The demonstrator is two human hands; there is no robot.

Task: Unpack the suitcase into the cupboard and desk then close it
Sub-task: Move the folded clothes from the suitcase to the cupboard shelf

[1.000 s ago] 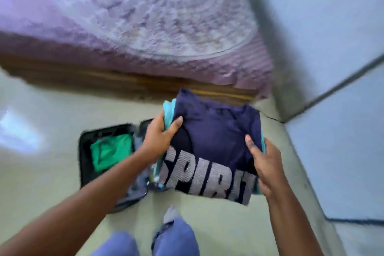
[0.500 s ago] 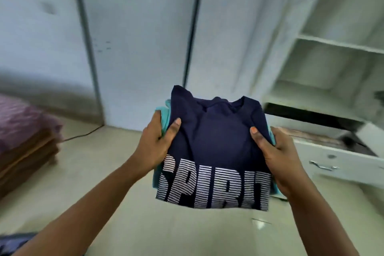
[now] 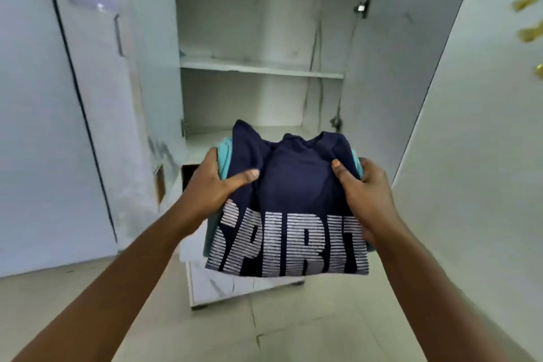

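I hold a folded stack of clothes in front of the open cupboard point(image 3: 258, 67). On top lies a navy T-shirt point(image 3: 293, 179) with striped white lettering; a teal garment point(image 3: 224, 156) shows beneath it at both sides. My left hand point(image 3: 219, 182) grips the stack's left edge, thumb on top. My right hand point(image 3: 363, 185) grips the right edge the same way. The cupboard has a white shelf at mid height and a lower compartment behind the stack. The suitcase is out of view.
The cupboard's left door point(image 3: 138, 82) and right door point(image 3: 390, 73) stand open on either side. A pulled-out white drawer point(image 3: 235, 282) juts out below the stack. Closed white wardrobe panels point(image 3: 35, 97) fill the left, and pale floor tiles point(image 3: 293, 332) lie below.
I turned from the suitcase on the floor by the bed, past the closed wardrobe doors, to face the open cupboard. Both hands have carried the stack along with the same grip.
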